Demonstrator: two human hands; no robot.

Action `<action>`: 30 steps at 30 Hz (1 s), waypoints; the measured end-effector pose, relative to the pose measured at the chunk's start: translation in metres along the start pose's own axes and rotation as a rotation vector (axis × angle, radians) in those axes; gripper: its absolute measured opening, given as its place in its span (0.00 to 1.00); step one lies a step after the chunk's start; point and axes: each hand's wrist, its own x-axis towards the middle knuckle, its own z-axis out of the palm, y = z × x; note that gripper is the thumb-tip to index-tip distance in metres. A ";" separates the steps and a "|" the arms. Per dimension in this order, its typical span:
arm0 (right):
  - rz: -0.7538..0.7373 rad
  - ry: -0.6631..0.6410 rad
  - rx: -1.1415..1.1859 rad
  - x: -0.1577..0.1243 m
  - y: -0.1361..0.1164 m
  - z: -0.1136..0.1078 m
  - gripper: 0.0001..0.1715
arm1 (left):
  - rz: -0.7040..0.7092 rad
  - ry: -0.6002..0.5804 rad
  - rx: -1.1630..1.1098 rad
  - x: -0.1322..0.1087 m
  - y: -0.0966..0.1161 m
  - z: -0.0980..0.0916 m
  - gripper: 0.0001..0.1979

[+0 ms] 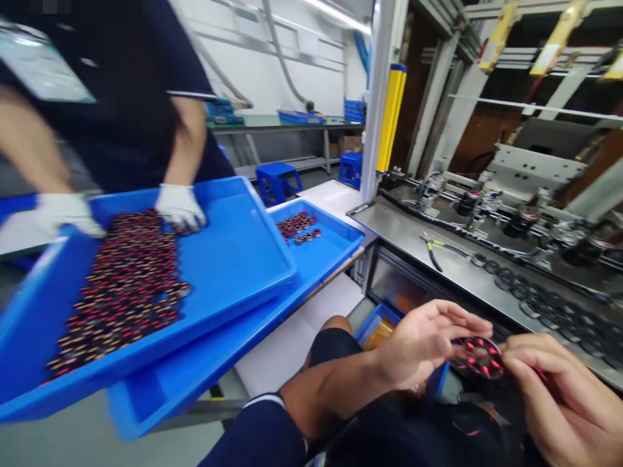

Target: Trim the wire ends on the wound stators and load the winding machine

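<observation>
At the lower right, a round black part with red coils [479, 358] is held between my two hands. My left hand [421, 344] grips its left edge, with the fingers stretched over the top and the thumb at the rim. My right hand [559, 383] pinches its right edge between thumb and fingers. Some red shows between the fingers of my right hand; I cannot make out what it is. The part is tilted, its coil side partly facing the camera, above my dark clothing.
A gloved person [121, 97] touches a blue tray [233, 240] of similar parts at the left. Another blue tray [335, 250] lies beneath it. Pliers [431, 253] and black rings [530, 292] lie on the metal bench [389, 224] before a machine. A yellow post [392, 117] stands at its corner.
</observation>
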 end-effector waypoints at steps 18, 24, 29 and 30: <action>0.083 -0.058 -0.112 0.003 -0.024 -0.012 0.09 | -0.019 -0.211 0.181 -0.003 0.002 0.007 0.16; 0.026 -0.124 -0.089 -0.003 -0.023 -0.016 0.07 | 0.054 -0.084 0.038 -0.003 0.003 0.014 0.24; -0.077 -0.210 -0.065 -0.016 0.007 -0.030 0.04 | -0.349 -0.316 0.094 0.003 -0.008 0.004 0.32; -0.075 -0.205 -0.059 -0.018 0.016 -0.033 0.02 | -0.391 -0.374 0.103 0.005 -0.010 0.001 0.32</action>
